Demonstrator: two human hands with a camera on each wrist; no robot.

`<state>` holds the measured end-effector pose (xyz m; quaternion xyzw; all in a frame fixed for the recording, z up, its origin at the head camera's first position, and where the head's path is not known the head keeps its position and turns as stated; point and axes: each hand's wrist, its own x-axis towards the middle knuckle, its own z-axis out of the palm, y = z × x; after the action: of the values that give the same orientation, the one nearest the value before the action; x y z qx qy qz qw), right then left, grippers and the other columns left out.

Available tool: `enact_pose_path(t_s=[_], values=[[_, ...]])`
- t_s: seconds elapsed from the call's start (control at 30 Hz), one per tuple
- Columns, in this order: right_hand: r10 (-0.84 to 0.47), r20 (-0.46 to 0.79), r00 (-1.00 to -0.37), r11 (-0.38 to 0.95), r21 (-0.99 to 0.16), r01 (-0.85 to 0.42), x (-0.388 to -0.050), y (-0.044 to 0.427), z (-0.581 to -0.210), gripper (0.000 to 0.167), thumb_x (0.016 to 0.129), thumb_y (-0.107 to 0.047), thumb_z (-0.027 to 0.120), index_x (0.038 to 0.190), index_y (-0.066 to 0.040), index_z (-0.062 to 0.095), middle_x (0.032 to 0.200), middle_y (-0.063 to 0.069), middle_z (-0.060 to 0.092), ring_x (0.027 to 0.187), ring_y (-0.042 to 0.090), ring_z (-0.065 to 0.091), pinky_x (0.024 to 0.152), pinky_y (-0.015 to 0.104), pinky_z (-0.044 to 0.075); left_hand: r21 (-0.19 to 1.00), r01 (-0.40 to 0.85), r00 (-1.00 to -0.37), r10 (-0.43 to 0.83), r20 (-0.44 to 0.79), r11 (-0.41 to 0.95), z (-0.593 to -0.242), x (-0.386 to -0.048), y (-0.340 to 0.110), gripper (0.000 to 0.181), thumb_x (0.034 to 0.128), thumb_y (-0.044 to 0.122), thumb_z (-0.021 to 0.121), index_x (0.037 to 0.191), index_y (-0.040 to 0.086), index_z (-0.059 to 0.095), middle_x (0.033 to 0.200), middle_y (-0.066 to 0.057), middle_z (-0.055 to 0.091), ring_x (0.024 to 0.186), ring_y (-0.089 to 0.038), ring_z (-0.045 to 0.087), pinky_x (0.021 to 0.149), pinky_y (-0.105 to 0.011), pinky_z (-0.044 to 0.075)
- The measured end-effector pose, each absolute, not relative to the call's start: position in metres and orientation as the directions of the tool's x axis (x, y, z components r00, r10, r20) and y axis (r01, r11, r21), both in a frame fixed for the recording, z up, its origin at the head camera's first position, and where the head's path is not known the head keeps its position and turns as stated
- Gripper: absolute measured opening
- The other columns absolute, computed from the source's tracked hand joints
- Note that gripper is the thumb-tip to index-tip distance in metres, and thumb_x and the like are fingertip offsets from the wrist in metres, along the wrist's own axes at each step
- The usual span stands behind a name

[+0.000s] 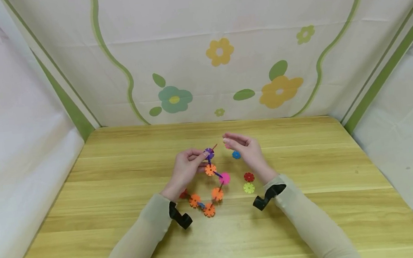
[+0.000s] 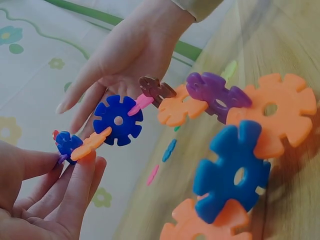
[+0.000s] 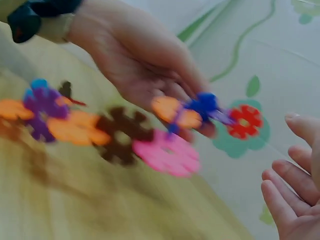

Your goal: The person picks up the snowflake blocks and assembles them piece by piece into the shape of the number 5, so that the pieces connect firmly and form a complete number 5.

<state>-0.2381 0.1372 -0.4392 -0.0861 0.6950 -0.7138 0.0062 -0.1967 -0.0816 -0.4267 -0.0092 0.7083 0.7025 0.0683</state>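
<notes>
A chain of slotted plastic snowflake discs hangs from my left hand [image 1: 185, 166] and curves down toward the table. Thumb and fingers pinch the chain near its upper end, by a purple disc [image 1: 209, 153]. A red disc [image 3: 244, 122] forms the tip beyond them. Further along are an orange disc [image 1: 211, 169], a pink disc [image 1: 224, 178], a brown disc [image 3: 122, 135] and several more orange ones. My right hand [image 1: 247, 150] hovers just right of the red tip, apart from it. Its fingers are loosely extended, with nothing between them in the right wrist view [image 3: 295, 195].
Loose discs lie on the wooden table [image 1: 312, 218]: a blue disc [image 1: 236, 154] below the right fingers, and a red disc [image 1: 249, 177] and a yellow-green disc [image 1: 249, 188] beside the right wrist. A flower-printed cloth [image 1: 184, 56] rises behind the table's back edge.
</notes>
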Motion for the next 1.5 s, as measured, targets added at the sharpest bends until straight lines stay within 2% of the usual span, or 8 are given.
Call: enact_pose_path(t_s=[0.1, 0.23, 0.37, 0.47, 0.6, 0.8, 1.13, 1.5], values=[[-0.117, 0.086, -0.989, 0.069, -0.993, -0.095, -0.245, 0.151, -0.439, 0.049, 0.091, -0.035, 0.079, 0.131, -0.009, 0.069, 0.124, 0.005, 0.071, 0.115, 0.021, 0.066, 0.104, 0.044, 0.048, 0.994, -0.107, -0.990, 0.092, -0.109, 0.020, -0.416, -0.191, -0.082, 0.019, 0.1024, 0.009, 0.064, 0.112, -0.008, 0.066, 0.104, -0.021, 0.072, 0.092, -0.034, 0.072, 0.088, -0.050, 0.057], [-0.132, 0.028, -0.991, 0.253, -0.966, -0.061, -0.250, 0.168, -0.442, 0.049, 0.092, -0.035, 0.078, 0.132, -0.008, 0.068, 0.125, 0.005, 0.070, 0.119, 0.021, 0.062, 0.104, 0.039, 0.048, 0.995, -0.094, -0.990, 0.103, -0.096, 0.021, -0.402, -0.181, -0.081, 0.019, 0.1026, 0.007, 0.063, 0.112, -0.009, 0.065, 0.104, -0.020, 0.072, 0.092, -0.032, 0.072, 0.088, -0.050, 0.057], [-0.144, -0.026, -0.989, 0.386, -0.922, -0.032, -0.254, 0.180, -0.449, 0.046, 0.093, -0.029, 0.078, 0.130, -0.003, 0.069, 0.124, 0.009, 0.070, 0.120, 0.026, 0.061, 0.101, 0.042, 0.049, 0.996, -0.085, -0.990, 0.109, -0.086, 0.016, -0.399, -0.179, -0.080, 0.019, 0.1026, 0.007, 0.063, 0.112, -0.009, 0.065, 0.103, -0.019, 0.072, 0.094, -0.035, 0.071, 0.087, -0.048, 0.058], [-0.145, -0.054, -0.988, 0.449, -0.893, -0.017, -0.255, 0.185, -0.454, 0.043, 0.090, -0.026, 0.081, 0.126, -0.003, 0.071, 0.120, 0.010, 0.072, 0.115, 0.027, 0.064, 0.098, 0.042, 0.051, 0.996, -0.093, -0.989, 0.116, -0.094, 0.013, -0.400, -0.179, -0.079, 0.019, 0.1028, 0.008, 0.062, 0.112, -0.008, 0.065, 0.104, -0.019, 0.072, 0.098, -0.039, 0.070, 0.087, -0.049, 0.058], [-0.151, -0.067, -0.986, 0.495, -0.869, -0.017, -0.257, 0.188, -0.460, 0.044, 0.085, -0.026, 0.086, 0.122, -0.006, 0.074, 0.109, 0.006, 0.075, 0.104, 0.023, 0.069, 0.094, 0.040, 0.053, 0.995, -0.098, -0.988, 0.120, -0.099, 0.014, -0.401, -0.179, -0.080, 0.019, 0.1030, 0.008, 0.062, 0.113, -0.008, 0.064, 0.104, -0.019, 0.072, 0.100, -0.042, 0.068, 0.088, -0.049, 0.057], [-0.157, -0.037, -0.987, 0.546, -0.836, -0.055, -0.259, 0.185, -0.463, 0.041, 0.083, -0.025, 0.088, 0.118, -0.007, 0.076, 0.099, 0.003, 0.075, 0.091, 0.020, 0.069, 0.086, 0.039, 0.055, 0.995, -0.096, -0.988, 0.117, -0.097, 0.011, -0.401, -0.179, -0.080, 0.017, 0.1027, 0.007, 0.062, 0.111, -0.008, 0.065, 0.102, -0.018, 0.072, 0.099, -0.041, 0.069, 0.087, -0.048, 0.058], [-0.223, -0.002, -0.975, 0.640, -0.754, -0.145, -0.260, 0.181, -0.462, 0.028, 0.087, -0.022, 0.084, 0.110, -0.007, 0.078, 0.095, 0.003, 0.070, 0.084, 0.020, 0.063, 0.075, 0.035, 0.053, 0.995, -0.100, -0.987, 0.125, -0.100, 0.004, -0.401, -0.179, -0.081, 0.016, 0.1024, 0.007, 0.063, 0.108, -0.008, 0.066, 0.100, -0.018, 0.073, 0.098, -0.040, 0.070, 0.088, -0.051, 0.057], [-0.248, -0.048, -0.967, 0.625, -0.771, -0.122, -0.262, 0.182, -0.461, 0.026, 0.085, -0.021, 0.086, 0.103, -0.006, 0.073, 0.093, 0.006, 0.066, 0.081, 0.022, 0.060, 0.074, 0.034, 0.051, 0.995, -0.098, -0.986, 0.131, -0.100, 0.021, -0.401, -0.177, -0.081, 0.016, 0.1026, 0.006, 0.062, 0.109, -0.008, 0.065, 0.102, -0.019, 0.072, 0.095, -0.035, 0.071, 0.088, -0.050, 0.057]])
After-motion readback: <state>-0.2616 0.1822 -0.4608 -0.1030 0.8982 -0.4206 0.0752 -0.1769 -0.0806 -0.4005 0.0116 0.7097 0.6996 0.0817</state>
